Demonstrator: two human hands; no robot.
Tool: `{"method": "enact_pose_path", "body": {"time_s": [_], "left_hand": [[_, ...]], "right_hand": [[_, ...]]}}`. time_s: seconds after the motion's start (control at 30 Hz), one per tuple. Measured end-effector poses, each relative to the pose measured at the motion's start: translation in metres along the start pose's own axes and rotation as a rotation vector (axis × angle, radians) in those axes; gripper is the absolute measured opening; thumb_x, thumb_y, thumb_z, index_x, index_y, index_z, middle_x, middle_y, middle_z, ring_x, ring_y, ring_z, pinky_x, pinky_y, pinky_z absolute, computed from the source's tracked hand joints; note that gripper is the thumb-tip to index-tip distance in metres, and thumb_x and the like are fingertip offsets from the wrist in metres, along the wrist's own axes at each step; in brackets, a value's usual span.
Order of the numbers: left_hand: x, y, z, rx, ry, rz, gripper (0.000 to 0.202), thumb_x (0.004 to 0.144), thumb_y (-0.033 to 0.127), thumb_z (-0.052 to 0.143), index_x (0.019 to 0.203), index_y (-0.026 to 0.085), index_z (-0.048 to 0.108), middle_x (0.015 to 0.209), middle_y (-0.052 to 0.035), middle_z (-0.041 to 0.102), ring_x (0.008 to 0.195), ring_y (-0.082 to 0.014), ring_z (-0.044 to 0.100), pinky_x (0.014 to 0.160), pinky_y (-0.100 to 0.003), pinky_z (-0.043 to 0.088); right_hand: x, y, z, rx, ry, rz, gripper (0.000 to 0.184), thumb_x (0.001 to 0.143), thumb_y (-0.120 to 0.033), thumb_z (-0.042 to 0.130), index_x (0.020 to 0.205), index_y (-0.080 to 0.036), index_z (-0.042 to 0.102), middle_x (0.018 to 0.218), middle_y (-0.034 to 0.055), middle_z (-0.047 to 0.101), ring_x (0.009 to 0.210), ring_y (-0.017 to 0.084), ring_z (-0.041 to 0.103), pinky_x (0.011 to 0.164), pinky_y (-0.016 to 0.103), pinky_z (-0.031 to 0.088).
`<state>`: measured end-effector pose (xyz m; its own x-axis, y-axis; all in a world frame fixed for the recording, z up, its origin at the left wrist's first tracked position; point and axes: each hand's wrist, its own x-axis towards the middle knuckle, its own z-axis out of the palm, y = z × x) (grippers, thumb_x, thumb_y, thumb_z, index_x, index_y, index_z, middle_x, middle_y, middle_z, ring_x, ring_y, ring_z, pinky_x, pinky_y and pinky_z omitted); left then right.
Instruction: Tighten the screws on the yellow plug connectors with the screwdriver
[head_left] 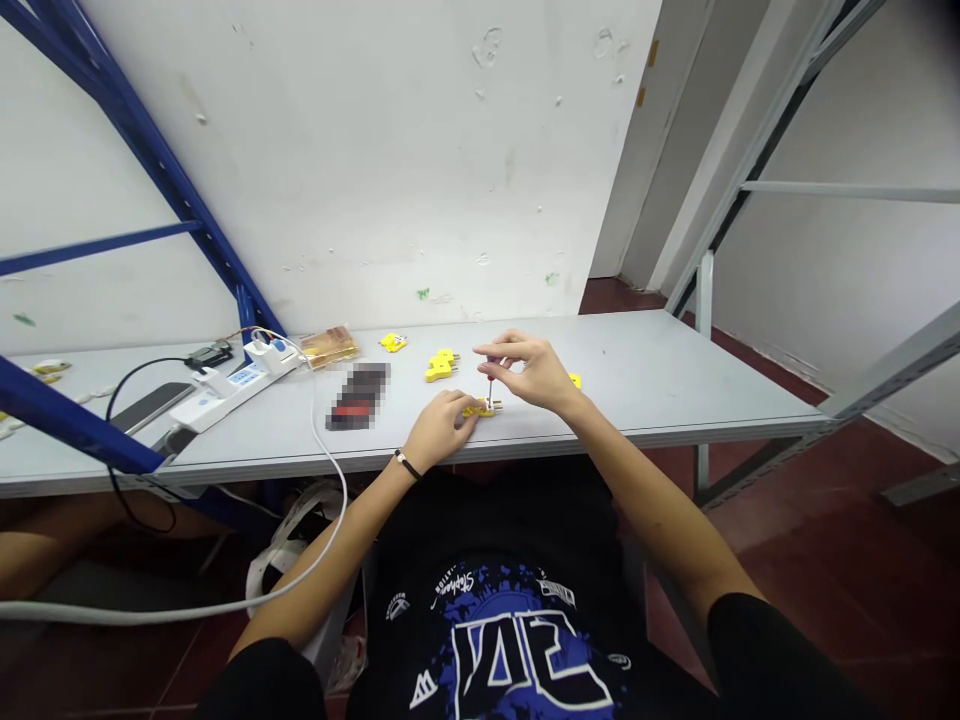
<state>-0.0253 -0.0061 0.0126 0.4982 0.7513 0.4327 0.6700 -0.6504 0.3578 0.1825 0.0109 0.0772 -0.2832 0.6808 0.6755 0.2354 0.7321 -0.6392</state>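
Note:
My left hand (441, 424) presses a small yellow connector (482, 408) down on the grey table (675, 380), fingers closed around it. My right hand (529, 370) pinches a small screwdriver (490, 383) with a dark handle and red shaft, held upright with its tip on the connector. More yellow connectors lie just behind: a pair (441, 365) in the middle, one (393, 342) farther back, and one (574, 380) partly hidden behind my right hand.
A white power strip (236, 380) with plugged adapters and a white cable (330, 450) lies at the left. A blurred dark object (359, 396), a clear packet (328, 346) and a phone (150, 403) rest nearby. Blue shelf struts (67, 425) cross the left side.

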Motion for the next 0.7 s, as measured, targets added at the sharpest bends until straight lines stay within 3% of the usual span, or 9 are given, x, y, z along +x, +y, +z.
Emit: {"method": "enact_pose_path", "body": {"time_s": [0.1, 0.2, 0.27, 0.37, 0.47, 0.6, 0.7], "left_hand": [[0.0002, 0.0011, -0.0007, 0.007, -0.006, -0.003, 0.02, 0.098, 0.023, 0.055, 0.11, 0.021, 0.071, 0.104, -0.0074, 0.071, 0.102, -0.0246, 0.063, 0.095, -0.04, 0.051], [0.0002, 0.0009, -0.0008, 0.006, -0.003, 0.001, 0.021, 0.098, 0.023, 0.054, 0.109, 0.021, 0.072, 0.103, -0.0075, 0.071, 0.1, -0.0246, 0.063, 0.094, -0.04, 0.052], [0.0001, 0.0001, -0.0003, -0.001, 0.001, 0.004, 0.022, 0.098, 0.023, 0.054, 0.11, 0.021, 0.072, 0.103, -0.0071, 0.071, 0.101, -0.0244, 0.063, 0.095, -0.04, 0.052], [0.0, -0.0009, 0.0002, -0.003, 0.002, 0.005, 0.021, 0.097, 0.022, 0.055, 0.11, 0.021, 0.071, 0.104, -0.0068, 0.071, 0.102, -0.0245, 0.063, 0.096, -0.04, 0.051], [0.0002, -0.0003, -0.0001, 0.003, 0.0, 0.006, 0.021, 0.097, 0.022, 0.055, 0.11, 0.021, 0.072, 0.104, -0.0073, 0.071, 0.101, -0.0246, 0.063, 0.095, -0.04, 0.051], [0.0002, 0.0003, -0.0003, 0.013, 0.002, 0.006, 0.02, 0.097, 0.022, 0.057, 0.11, 0.021, 0.072, 0.103, -0.0075, 0.071, 0.1, -0.0248, 0.063, 0.093, -0.04, 0.052], [-0.0004, -0.0011, 0.0005, 0.001, 0.005, 0.008, 0.02, 0.096, 0.021, 0.056, 0.109, 0.021, 0.072, 0.102, -0.0066, 0.071, 0.101, -0.0245, 0.063, 0.094, -0.04, 0.051]], "right_hand": [[-0.0021, 0.0002, -0.0001, 0.042, -0.028, 0.0, 0.035, 0.091, -0.027, 0.063, 0.124, -0.023, 0.074, 0.103, 0.0057, 0.077, 0.072, 0.014, 0.07, 0.087, 0.04, 0.065], [-0.0035, -0.0016, 0.0007, 0.03, -0.064, 0.023, 0.042, 0.091, -0.027, 0.063, 0.132, -0.023, 0.069, 0.109, 0.0066, 0.077, 0.083, 0.016, 0.071, 0.091, 0.039, 0.064], [-0.0025, -0.0015, 0.002, -0.02, -0.048, 0.029, 0.039, 0.089, -0.032, 0.069, 0.127, -0.023, 0.073, 0.107, 0.0075, 0.076, 0.089, 0.018, 0.071, 0.085, 0.036, 0.065], [0.0, 0.0018, 0.0035, -0.07, 0.046, 0.044, 0.031, 0.085, -0.04, 0.076, 0.11, -0.022, 0.081, 0.098, 0.0078, 0.075, 0.078, 0.018, 0.071, 0.075, 0.034, 0.065], [0.0004, 0.0049, 0.0025, 0.008, 0.082, 0.063, 0.029, 0.087, -0.036, 0.072, 0.11, -0.021, 0.08, 0.097, 0.0072, 0.076, 0.071, 0.017, 0.071, 0.08, 0.039, 0.066], [-0.0023, 0.0018, -0.0013, 0.057, 0.02, 0.091, 0.036, 0.089, -0.028, 0.067, 0.124, -0.023, 0.074, 0.107, 0.007, 0.077, 0.078, 0.018, 0.072, 0.091, 0.044, 0.065], [-0.0027, -0.0022, -0.0019, 0.066, -0.099, 0.112, 0.042, 0.089, -0.03, 0.067, 0.13, -0.025, 0.071, 0.114, 0.0079, 0.072, 0.093, 0.018, 0.071, 0.093, 0.04, 0.064]]}}
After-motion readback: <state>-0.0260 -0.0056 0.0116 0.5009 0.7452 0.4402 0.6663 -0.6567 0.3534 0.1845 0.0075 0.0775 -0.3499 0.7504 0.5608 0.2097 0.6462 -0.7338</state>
